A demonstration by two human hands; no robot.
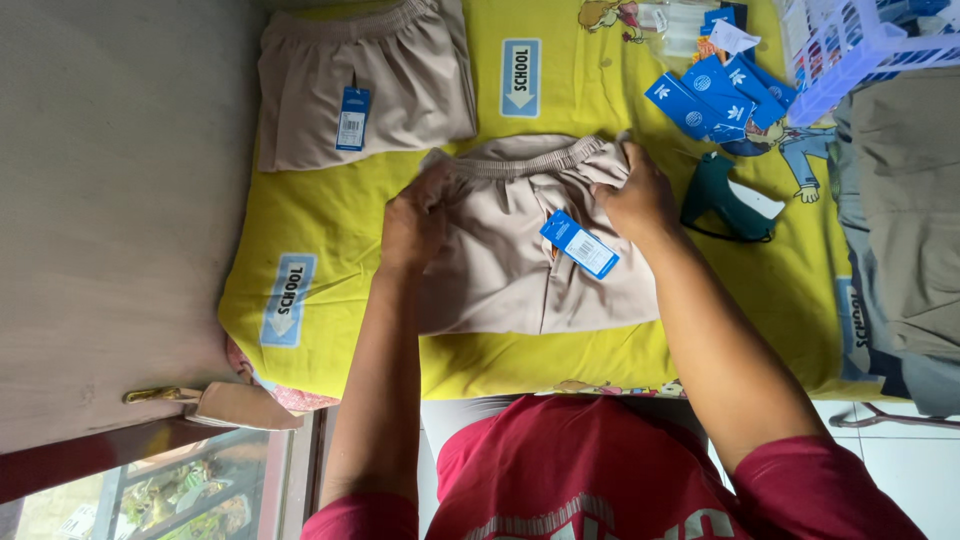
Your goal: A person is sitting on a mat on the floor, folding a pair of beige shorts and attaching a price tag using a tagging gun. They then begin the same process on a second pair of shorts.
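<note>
A folded beige pair of shorts (510,270) with an elastic waistband lies on a yellow printed cloth (330,220). A blue hang tag (580,244) is fixed near its waist. My left hand (412,222) grips the garment's left edge by the waistband. My right hand (635,190) grips the right end of the waistband. A second folded beige garment (400,90) with its own blue tag (351,118) lies further back on the left.
A dark green tagging gun (722,198) lies just right of my right hand. Several loose blue tags (715,95) sit behind it. A pale plastic basket (850,45) stands at the back right, above a stack of grey-beige fabric (900,230). A wooden surface (110,200) is on the left.
</note>
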